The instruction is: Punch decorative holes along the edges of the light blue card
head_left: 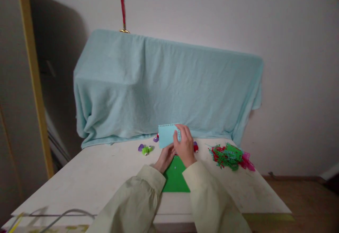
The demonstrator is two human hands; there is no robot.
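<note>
sheet (167, 136) held in right hand (185, 147)

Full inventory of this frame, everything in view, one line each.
blue card: 1, light blue, held above table
green sheet: 1, green, flat on table beneath the hands
small pieces: about 4, green, purple, red, on table around the card
scrap pile: 1, green, red, pink, table right
cloth: 1, pale blue, draped at wall
ribbon: 1, red, upright behind cloth
cable: 1, grey, near left edge
table: 1, white
right hand: cream sleeve, grip on card's right edge
left hand: cream sleeve, below card, grip unclear
</note>
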